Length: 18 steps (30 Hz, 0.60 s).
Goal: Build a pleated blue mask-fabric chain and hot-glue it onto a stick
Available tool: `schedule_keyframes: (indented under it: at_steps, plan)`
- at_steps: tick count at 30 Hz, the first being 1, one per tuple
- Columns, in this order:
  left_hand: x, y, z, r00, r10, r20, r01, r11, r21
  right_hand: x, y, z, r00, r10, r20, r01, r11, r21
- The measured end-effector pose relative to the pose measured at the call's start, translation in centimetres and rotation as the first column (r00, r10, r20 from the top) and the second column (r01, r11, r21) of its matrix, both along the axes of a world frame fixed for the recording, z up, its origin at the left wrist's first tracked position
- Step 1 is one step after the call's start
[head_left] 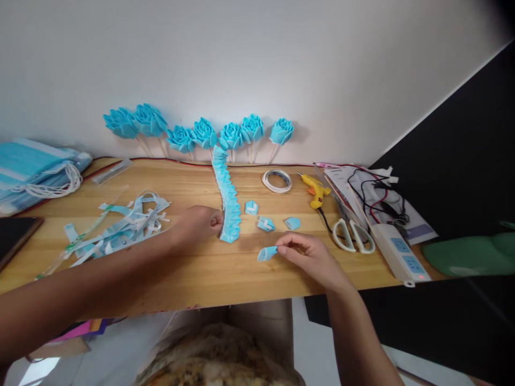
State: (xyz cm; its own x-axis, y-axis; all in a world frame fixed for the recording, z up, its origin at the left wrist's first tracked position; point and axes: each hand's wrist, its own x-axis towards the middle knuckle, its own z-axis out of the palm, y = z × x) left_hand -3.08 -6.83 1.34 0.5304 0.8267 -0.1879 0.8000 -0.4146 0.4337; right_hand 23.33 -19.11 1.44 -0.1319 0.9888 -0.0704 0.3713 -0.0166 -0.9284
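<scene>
Piece [266,254] is pointing left toward row [230,206] | right hand [310,256] is pinching it | left hand [198,221] is flanking row, grip indeterminate

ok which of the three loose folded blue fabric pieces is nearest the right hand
The rightmost folded blue fabric piece, beyond the bare right hand; the other two lie farther left.
</scene>
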Motion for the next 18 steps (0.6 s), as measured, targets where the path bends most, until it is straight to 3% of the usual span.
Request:
schedule_keyframes:
  at_steps: [4, 7, 9, 12, 15, 18]
  plan:
    - [0.0, 0.3, -0.3, 0.987, 0.034, 0.156, -0.030, 0.999, -0.026, -0.1, -0.1, -0.1, 1.000, -0.006, -0.020, 0.006, 1.000, -0.005]
    - [-0.2, 1.3, -0.7, 0.897, 0.162, 0.411, -0.073, 0.972, -0.224, 0.0, -0.2, 0.2, 0.999, -0.023, -0.038, 0.023, 1.000, -0.004]
    - [-0.2, 1.7, -0.6, 0.789, 0.332, 0.517, -0.086, 0.893, -0.442, 0.1, -0.2, 0.2, 0.999, -0.024, -0.044, 0.024, 1.000, 0.012]
    - [0.1, 1.8, -0.4, 0.631, 0.551, 0.546, -0.036, 0.723, -0.689, 0.3, 0.3, 0.3, 1.000, -0.001, -0.025, 0.002, 0.998, 0.063]
    - [0.4, 1.6, -0.5, 0.522, 0.665, 0.534, 0.027, 0.613, -0.789, 0.7, 1.4, 1.6, 0.999, 0.009, 0.037, -0.014, 0.991, 0.130]
    - [0.9, 1.6, -0.7, 0.446, 0.708, 0.548, 0.096, 0.571, -0.816, 1.7, 2.4, 5.4, 0.996, -0.031, 0.083, 0.006, 0.959, 0.282]
